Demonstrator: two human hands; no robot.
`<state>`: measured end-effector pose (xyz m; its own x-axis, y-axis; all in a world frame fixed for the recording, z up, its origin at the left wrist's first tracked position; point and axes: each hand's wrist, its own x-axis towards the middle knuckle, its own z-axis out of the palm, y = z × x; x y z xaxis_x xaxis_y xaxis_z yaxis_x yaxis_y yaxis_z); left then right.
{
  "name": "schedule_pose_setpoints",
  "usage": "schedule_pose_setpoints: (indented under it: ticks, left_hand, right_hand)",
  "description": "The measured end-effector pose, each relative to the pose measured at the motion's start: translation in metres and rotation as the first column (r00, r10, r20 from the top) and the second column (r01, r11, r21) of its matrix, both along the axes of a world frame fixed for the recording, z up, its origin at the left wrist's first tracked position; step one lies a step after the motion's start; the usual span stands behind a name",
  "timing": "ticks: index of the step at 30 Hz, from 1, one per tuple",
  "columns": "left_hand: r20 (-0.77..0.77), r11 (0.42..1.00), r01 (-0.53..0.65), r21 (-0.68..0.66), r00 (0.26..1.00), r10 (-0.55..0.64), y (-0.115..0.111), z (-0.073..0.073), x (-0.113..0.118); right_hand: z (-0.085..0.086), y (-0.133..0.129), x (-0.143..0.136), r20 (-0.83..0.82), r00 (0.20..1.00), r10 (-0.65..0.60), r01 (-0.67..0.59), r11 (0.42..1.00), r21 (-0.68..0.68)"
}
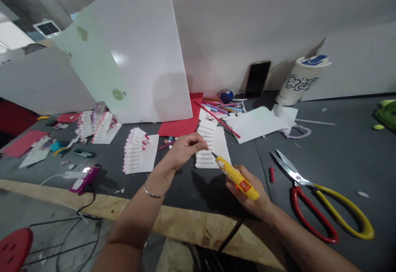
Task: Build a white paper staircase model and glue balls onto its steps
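My right hand (249, 193) grips a yellow glue gun (236, 176), its dark nozzle pointing up and left and a small red light glowing near my fingers. Close to the nozzle tip, my left hand (188, 150) has thumb and fingers pinched together; anything between them is too small to make out. Beneath both lies a white card (222, 142) carrying a row of white cotton swabs (204, 159), partly covered by my left hand. To the left sits a similar card (151, 152) with pink-tipped swabs (133, 152) fanned along it.
Large scissors (298, 179) with red and yellow handles lie open at right. Behind are pens (221, 109), a phone (257, 79) and a white cup (301, 80) against white boards. A purple power adapter (85, 180) with cables sits near the left front edge.
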<state>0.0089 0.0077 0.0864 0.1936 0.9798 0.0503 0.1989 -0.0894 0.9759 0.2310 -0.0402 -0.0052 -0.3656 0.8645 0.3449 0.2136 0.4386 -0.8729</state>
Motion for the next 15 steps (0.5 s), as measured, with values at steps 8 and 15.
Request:
schedule_pose_setpoints:
  ticks: [8, 15]
  left_hand:
    - [-0.28, 0.959, -0.26, 0.115, 0.917, 0.282, -0.023, -0.017, -0.043]
    - [-0.672, 0.773, -0.43, 0.467, 0.396, 0.626, -0.042, -0.014, -0.136]
  right_hand:
    - [0.001, -0.001, 0.0, -0.026, 1.0, -0.015, 0.013, 0.999, -0.053]
    - [-0.005, -0.002, 0.003, -0.047, 0.998, -0.033, 0.029, 0.995, -0.098]
